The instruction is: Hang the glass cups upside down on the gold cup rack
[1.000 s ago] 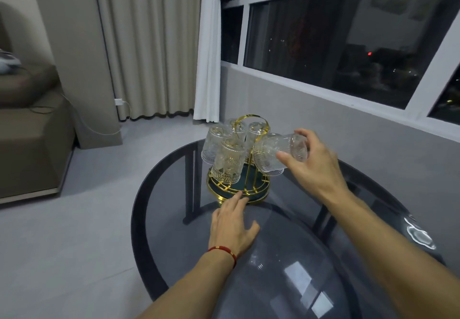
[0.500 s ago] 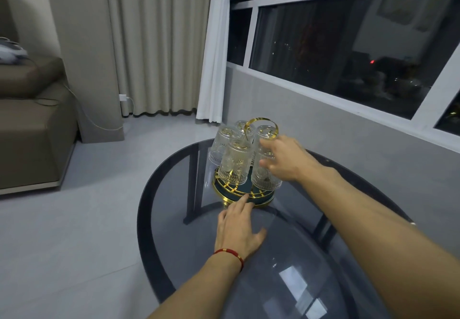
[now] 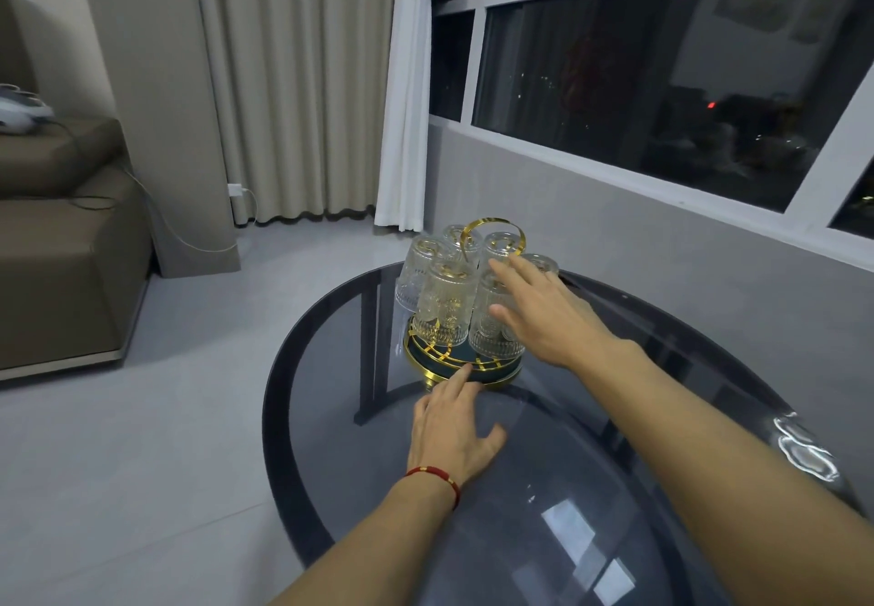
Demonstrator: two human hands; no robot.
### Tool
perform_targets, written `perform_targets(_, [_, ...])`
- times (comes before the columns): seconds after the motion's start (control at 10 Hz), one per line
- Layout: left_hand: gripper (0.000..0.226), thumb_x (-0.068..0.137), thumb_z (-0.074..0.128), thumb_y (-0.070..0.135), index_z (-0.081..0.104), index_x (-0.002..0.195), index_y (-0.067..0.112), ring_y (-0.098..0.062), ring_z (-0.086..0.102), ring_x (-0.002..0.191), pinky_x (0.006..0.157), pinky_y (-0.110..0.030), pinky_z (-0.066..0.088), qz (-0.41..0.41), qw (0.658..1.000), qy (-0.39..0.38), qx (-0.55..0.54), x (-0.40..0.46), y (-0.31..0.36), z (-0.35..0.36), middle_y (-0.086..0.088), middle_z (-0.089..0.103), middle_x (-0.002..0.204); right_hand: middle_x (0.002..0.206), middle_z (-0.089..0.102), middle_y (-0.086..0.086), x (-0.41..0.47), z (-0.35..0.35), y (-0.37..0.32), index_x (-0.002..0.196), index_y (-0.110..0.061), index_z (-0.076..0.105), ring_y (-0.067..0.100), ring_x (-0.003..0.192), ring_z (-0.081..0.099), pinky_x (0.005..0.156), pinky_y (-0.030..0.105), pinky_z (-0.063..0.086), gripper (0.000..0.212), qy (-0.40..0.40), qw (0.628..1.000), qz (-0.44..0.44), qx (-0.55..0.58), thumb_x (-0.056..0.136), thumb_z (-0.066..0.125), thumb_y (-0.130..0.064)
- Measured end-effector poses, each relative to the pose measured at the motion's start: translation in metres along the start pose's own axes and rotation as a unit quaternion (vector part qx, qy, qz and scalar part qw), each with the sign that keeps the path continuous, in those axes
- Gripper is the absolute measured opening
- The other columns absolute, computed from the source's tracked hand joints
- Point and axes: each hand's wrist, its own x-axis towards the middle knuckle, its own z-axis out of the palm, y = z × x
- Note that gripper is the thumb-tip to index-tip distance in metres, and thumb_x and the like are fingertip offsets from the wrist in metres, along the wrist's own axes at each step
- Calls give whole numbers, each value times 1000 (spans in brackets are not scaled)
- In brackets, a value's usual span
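Head view: a round dark glass table (image 3: 615, 487) stands by a window (image 3: 662, 62), and the gold rack (image 3: 466, 364) sits on its far part. The rack has a dark round base with a gold rim and a looped gold handle (image 3: 494, 234) at the top. Six glass cups (image 3: 447, 307) hang on it upside down, clustered around the centre; the nearest stands just left of the right hand, two more sit behind the handle, one on the far left, one behind the right hand's fingers.

The left hand (image 3: 449, 426) lies flat on the table, palm down, fingers spread, holding nothing; its forefinger tip touches the near rim of the rack's base. A red cord bracelet (image 3: 437, 478) circles that wrist.

The right hand (image 3: 544, 317) is open, fingers (image 3: 508, 270) stretched out and loosely apart. It lies against the side of the front right cup (image 3: 494, 331); whether the thumb presses the glass cannot be told. It grasps nothing.

A grey sofa (image 3: 61, 251) is at the left, curtains (image 3: 293, 85) behind.
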Motion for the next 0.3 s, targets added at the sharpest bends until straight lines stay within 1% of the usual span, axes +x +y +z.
perform_targets(0.1, [52,84,65,45,62,132,25,-17,33,147,116,-41,26,0,1000,5,-14,-1,0,-1,6,35,163,174,19,7,-25,-1,2,165,-28,19,34,153,32,105,56,50,69,41,999,19,29,105,50,-46])
perform_targets(0.2, [39,86,68,44,68,119,24,-15,46,137,110,-39,36,12,999,32,-35,-5,1,-3,6,53,146,167,32,4,-64,3,12,163,-26,28,28,147,40,109,52,49,65,64,992,34,108,105,51,-42])
perform_targets(0.3, [35,88,68,41,68,118,22,-16,58,119,98,-37,52,11,999,23,-29,-11,6,-11,5,64,125,155,48,0,-111,6,22,156,-23,43,17,134,54,107,40,51,56,64,972,72,215,104,57,-33])
